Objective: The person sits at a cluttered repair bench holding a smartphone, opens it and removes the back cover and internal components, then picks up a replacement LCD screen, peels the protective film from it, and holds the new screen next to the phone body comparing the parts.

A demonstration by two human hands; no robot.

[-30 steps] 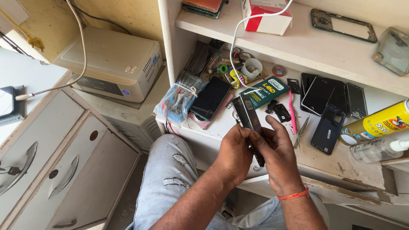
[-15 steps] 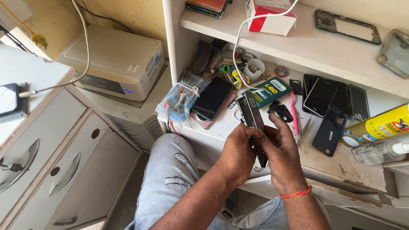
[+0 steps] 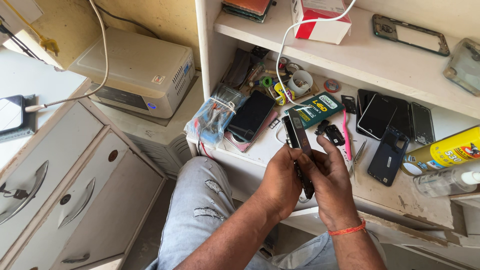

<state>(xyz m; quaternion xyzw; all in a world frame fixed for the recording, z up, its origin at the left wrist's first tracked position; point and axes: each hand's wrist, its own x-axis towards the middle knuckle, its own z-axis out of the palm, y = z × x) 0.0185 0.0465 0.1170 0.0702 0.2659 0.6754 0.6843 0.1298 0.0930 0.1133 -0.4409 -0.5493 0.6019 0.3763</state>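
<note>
Seen from above, a seated person in torn grey jeans works at a white desk [image 3: 280,150]. Both hands meet over the desk's front edge, clasping one dark, slim phone [image 3: 301,150] between them. The phone is held edge-on and tilted, its top end rising above the fingers, its lower end showing below the palms. It looks like a thin black slab with a lighter grey face; whether that face is the screen or the back is hard to tell from this angle. The left hand [image 3: 281,182] wraps around it from the left side; the right hand [image 3: 331,180], with a red thread at the wrist, grips it from the right.

On the desk behind the hands lie one black phone [image 3: 251,116] face up toward the left edge, one clear plastic bag of small parts [image 3: 212,120] at the left corner, one green box [image 3: 315,109], and one pink tool [image 3: 346,137]. Toward the right lie four more dark phones or phone shells, and one yellow spray can [image 3: 442,152] at the right edge.
</note>
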